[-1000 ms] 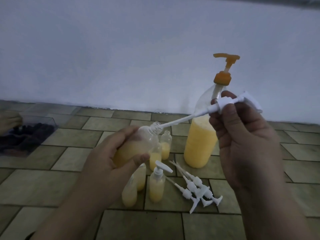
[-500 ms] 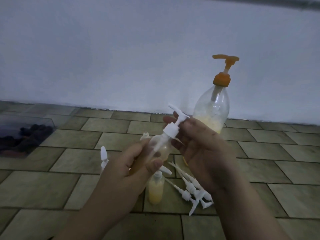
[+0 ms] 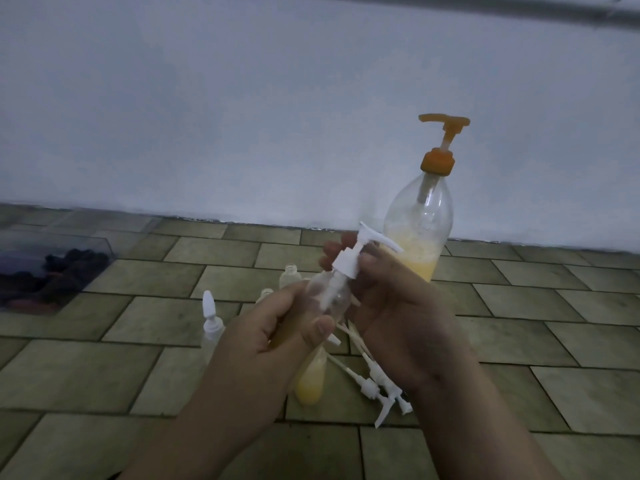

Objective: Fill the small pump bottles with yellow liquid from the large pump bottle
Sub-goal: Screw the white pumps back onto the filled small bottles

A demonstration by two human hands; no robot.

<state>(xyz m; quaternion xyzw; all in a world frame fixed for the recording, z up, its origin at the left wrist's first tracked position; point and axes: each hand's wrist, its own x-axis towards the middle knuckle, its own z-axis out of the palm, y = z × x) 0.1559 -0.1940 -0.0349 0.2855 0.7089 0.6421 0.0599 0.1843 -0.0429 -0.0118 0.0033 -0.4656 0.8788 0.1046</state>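
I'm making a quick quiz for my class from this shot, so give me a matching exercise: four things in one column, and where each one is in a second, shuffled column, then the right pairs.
Things
1. large pump bottle
2. small bottle
3. white pump head
4. loose white pumps

Places
A. lying on the tiled floor
B. gripped by the left hand
C. standing by the wall
D. pinched by the right hand on the bottle's neck

Pairs: 1-C, 2-B, 3-D, 4-A
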